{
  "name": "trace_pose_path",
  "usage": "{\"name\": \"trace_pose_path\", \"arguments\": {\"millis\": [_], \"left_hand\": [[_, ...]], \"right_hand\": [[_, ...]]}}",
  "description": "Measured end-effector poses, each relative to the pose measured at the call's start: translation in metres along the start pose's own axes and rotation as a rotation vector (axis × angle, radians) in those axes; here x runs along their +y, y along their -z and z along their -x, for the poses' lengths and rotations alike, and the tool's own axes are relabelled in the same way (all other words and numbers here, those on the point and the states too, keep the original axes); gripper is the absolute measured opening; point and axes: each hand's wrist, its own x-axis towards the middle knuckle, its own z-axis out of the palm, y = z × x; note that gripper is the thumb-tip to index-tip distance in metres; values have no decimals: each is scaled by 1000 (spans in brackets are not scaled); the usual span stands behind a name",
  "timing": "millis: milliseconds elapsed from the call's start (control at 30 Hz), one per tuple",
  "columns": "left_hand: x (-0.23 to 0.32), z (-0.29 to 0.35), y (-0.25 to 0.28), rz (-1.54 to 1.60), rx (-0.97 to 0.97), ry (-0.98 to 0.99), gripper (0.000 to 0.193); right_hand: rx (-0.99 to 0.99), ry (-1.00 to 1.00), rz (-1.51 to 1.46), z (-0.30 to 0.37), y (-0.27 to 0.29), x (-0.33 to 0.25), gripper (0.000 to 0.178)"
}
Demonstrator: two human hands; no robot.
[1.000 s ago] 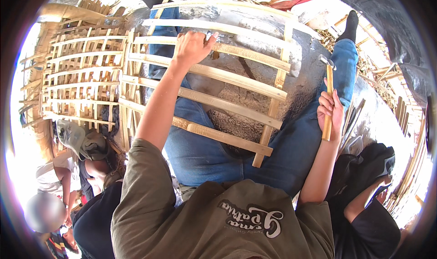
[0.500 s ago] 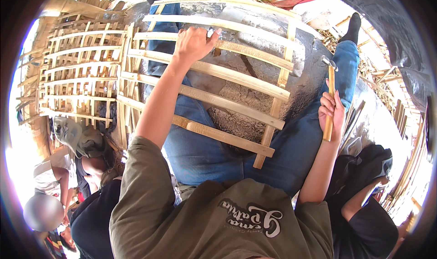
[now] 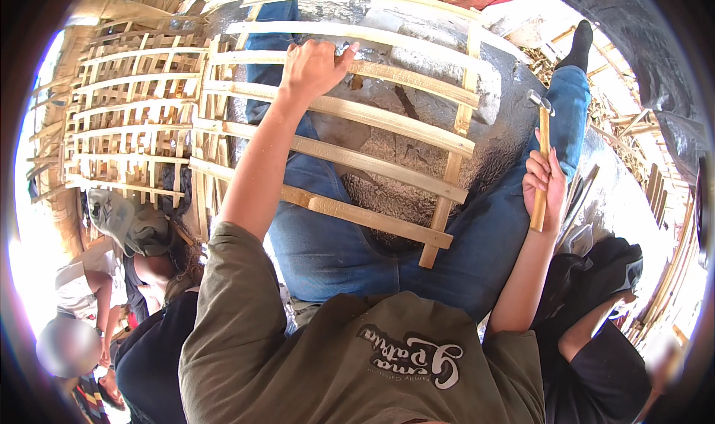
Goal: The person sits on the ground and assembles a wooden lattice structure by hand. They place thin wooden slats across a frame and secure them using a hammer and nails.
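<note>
Seated, olive shirt nearest the lens, blue-jeaned legs stretched out away from the body, a bamboo slat frame (image 3: 350, 119) lying across the thighs and knees

Right hand (image 3: 546, 186) sits nearer the body than the left, out to the side of the right thigh. It is closed around the wooden handle of a small hammer (image 3: 541, 156); fingers wrap the lower half of the handle. Handle stands close to upright in the view, metal head at the far end, above the hand and pointing away from the body. Hammer head is clear of the frame, off beyond its right-hand upright, not touching any slat

Left hand (image 3: 314, 68) is farther out, arm almost fully extended over the frame. It is curled down onto one of the far cross slats, knuckles up, fingertips pinched at something small on the slat; what is pinched is too small to tell

Frame's long slats run crosswise, left to right, bowed by the lens; two uprights tie them at either side. From the hammer hand the pinched spot lies up and to the left, across the whole width of the frame

Beyond the left hand, to its left, a second lattice panel (image 3: 126, 119) of finer bamboo stands against other work. Other people crouch at the lower left and lower right, apart from these hands
</note>
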Motion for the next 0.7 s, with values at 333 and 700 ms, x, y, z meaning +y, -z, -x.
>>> {"name": "trace_pose_path", "arguments": {"millis": [333,700], "left_hand": [[-4,5,2,112,-21,20,54],[4,-7,-4,102,-17,44,45]], "right_hand": [[-6,-25,-11,-2,4,0,45],[-31,-63,-49,-5,10,-2,43]]}}
